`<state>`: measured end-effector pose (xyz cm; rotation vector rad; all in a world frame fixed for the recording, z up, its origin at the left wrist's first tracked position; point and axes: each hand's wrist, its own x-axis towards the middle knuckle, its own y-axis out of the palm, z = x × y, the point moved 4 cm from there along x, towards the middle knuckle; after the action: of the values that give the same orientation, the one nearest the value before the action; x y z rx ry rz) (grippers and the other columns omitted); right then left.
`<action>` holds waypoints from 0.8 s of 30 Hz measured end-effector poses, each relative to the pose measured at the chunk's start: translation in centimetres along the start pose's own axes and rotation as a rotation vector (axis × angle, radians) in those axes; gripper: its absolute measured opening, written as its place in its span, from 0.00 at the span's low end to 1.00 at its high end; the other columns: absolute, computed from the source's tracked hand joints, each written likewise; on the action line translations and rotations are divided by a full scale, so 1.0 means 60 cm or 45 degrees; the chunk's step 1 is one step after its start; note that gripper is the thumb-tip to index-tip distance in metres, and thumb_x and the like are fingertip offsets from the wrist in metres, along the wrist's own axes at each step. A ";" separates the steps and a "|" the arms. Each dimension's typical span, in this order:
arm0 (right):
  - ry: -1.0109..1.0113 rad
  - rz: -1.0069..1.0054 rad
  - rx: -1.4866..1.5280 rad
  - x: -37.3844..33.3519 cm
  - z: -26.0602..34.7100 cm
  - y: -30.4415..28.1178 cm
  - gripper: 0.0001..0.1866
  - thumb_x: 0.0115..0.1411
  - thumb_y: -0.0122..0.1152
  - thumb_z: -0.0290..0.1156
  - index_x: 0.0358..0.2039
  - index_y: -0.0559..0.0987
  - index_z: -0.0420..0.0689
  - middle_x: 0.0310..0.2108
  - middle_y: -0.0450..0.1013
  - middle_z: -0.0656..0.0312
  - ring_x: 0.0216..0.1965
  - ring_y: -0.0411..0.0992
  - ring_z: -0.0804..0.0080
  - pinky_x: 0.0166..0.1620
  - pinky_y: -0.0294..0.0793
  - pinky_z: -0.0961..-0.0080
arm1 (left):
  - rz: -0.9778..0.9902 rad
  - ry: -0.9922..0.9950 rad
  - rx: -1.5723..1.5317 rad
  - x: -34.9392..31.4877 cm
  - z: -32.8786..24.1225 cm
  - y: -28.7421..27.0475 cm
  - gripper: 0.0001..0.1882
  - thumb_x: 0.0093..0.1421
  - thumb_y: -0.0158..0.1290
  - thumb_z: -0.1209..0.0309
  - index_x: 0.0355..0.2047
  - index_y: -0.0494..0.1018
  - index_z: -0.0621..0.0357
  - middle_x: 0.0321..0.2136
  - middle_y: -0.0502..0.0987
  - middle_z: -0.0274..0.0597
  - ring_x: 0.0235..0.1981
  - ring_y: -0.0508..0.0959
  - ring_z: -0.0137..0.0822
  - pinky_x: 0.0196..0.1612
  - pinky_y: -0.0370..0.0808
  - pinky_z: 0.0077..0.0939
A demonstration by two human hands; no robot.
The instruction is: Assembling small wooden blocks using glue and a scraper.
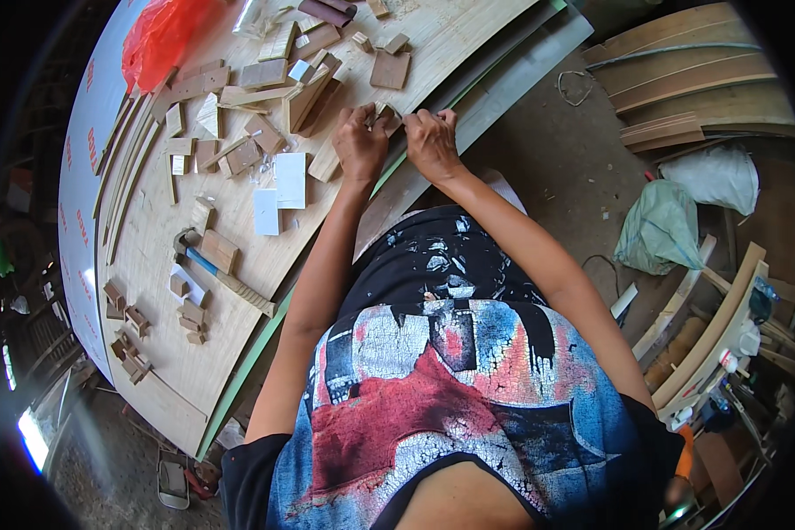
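Note:
Near the table's right-hand edge, my left hand (pixel 361 146) is closed on a small wooden block (pixel 385 115), whose pale end shows beside the fingers. Close by on the right, my right hand (pixel 432 147) has its fingers curled and pressed together. What it pinches, if anything, is too small to make out. A pale wooden block (pixel 325 162) lies just beside my left wrist. Two white paper cards (pixel 291 181) rest further left. Beyond my hands lies a flat brown wooden piece (pixel 389 70), with small blocks around it.
Loose wood offcuts (pixel 265 134) cover much of the table (pixel 230 353). A hammer (pixel 225 276) lies nearer, beside small brown blocks (pixel 132 322). Long thin strips (pixel 132 181) and a red plastic bag (pixel 163 40) are at far left. Sacks (pixel 661 227) and boards stand on the right.

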<state>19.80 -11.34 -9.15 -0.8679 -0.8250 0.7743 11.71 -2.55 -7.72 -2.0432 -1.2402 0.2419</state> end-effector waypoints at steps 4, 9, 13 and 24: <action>0.056 -0.104 0.133 0.003 -0.010 -0.008 0.04 0.44 0.47 0.23 0.20 0.72 0.44 0.20 0.67 0.57 0.25 0.67 0.62 0.40 0.55 0.64 | -0.010 -0.014 -0.041 0.000 0.001 -0.002 0.11 0.40 0.55 0.75 0.27 0.74 0.62 0.23 0.72 0.48 0.25 0.73 0.44 0.30 0.69 0.30; 0.027 -0.177 0.159 0.020 0.011 -0.035 0.04 0.47 0.47 0.24 0.22 0.72 0.44 0.20 0.67 0.58 0.25 0.67 0.63 0.38 0.54 0.66 | -0.008 0.025 -0.042 -0.004 0.006 0.001 0.10 0.40 0.55 0.76 0.27 0.74 0.61 0.23 0.71 0.47 0.25 0.73 0.44 0.30 0.69 0.31; 0.025 -0.174 0.179 0.015 0.013 -0.032 0.03 0.47 0.48 0.25 0.22 0.72 0.44 0.20 0.67 0.59 0.25 0.67 0.63 0.37 0.54 0.66 | -0.023 0.093 0.004 -0.006 -0.001 0.003 0.10 0.40 0.54 0.76 0.27 0.74 0.61 0.22 0.71 0.46 0.24 0.72 0.45 0.29 0.68 0.32; 0.007 -0.073 0.076 0.014 0.015 -0.016 0.03 0.42 0.49 0.23 0.20 0.70 0.44 0.21 0.67 0.57 0.26 0.68 0.63 0.39 0.55 0.65 | -0.051 0.177 0.028 -0.010 -0.006 0.003 0.09 0.40 0.55 0.76 0.26 0.74 0.60 0.21 0.71 0.44 0.22 0.72 0.42 0.26 0.68 0.30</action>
<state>19.62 -10.75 -7.70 -0.7898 -0.8147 0.7427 11.70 -3.28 -7.74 -1.9786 -1.1863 0.0924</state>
